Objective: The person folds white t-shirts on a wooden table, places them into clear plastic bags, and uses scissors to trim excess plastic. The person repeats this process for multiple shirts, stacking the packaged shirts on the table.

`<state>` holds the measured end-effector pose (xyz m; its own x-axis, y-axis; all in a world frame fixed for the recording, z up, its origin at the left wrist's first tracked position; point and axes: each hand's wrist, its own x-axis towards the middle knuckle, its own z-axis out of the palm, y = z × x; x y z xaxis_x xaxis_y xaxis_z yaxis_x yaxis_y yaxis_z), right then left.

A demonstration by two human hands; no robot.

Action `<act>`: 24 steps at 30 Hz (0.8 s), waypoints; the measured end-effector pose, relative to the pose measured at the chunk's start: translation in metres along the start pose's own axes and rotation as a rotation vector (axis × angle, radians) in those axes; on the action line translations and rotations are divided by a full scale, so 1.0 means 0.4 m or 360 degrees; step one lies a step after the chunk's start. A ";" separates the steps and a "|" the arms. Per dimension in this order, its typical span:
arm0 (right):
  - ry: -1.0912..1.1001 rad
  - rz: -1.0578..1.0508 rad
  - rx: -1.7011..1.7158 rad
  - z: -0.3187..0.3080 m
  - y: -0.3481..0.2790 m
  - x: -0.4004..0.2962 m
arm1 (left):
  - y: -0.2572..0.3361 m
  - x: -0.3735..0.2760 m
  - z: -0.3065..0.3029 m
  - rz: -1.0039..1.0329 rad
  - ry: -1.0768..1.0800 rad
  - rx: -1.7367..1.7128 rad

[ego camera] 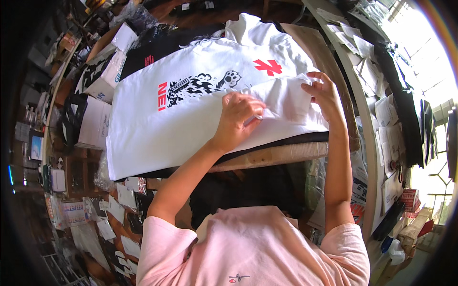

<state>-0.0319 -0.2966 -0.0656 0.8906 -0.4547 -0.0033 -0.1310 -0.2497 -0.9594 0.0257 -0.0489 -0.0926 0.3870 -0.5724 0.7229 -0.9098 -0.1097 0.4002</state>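
A white T-shirt (150, 139) with black and red print lies spread before me, its near side folded over part of the print. My left hand (239, 116) is curled over its middle, with a bit of white cloth between thumb and fingers; the fingertips are slightly blurred. At the right, my right hand (325, 94) pinches a corner of the folded sleeve (290, 96) between thumb and index finger. Beneath the white shirt lies black cloth (143, 66), which shows along the far left and the near edge.
A cardboard surface (272, 156) supports the shirts. White cartons (93, 123) stand at the left. On the right, a narrow ledge (368, 139) runs beside papers and packets (388, 111). Several packets (116, 209) lie low on the left.
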 end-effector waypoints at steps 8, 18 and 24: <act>0.0242 0.0137 -0.0430 -0.006 0.022 0.021 | 0.063 -0.025 -0.021 -0.0012 0.0075 -0.0020; -0.0590 0.0704 0.0785 -0.003 0.011 0.131 | 0.052 0.020 0.076 -0.1978 0.0862 -0.1671; -0.0410 0.0537 0.0827 -0.003 0.023 0.099 | 0.052 0.055 0.121 -0.1645 0.1059 -0.1793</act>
<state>0.0015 -0.3179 -0.0745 0.9214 -0.2010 -0.3326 -0.2516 0.3437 -0.9048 0.0080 -0.1030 -0.0958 0.9775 -0.1815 -0.1078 0.1943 0.5743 0.7952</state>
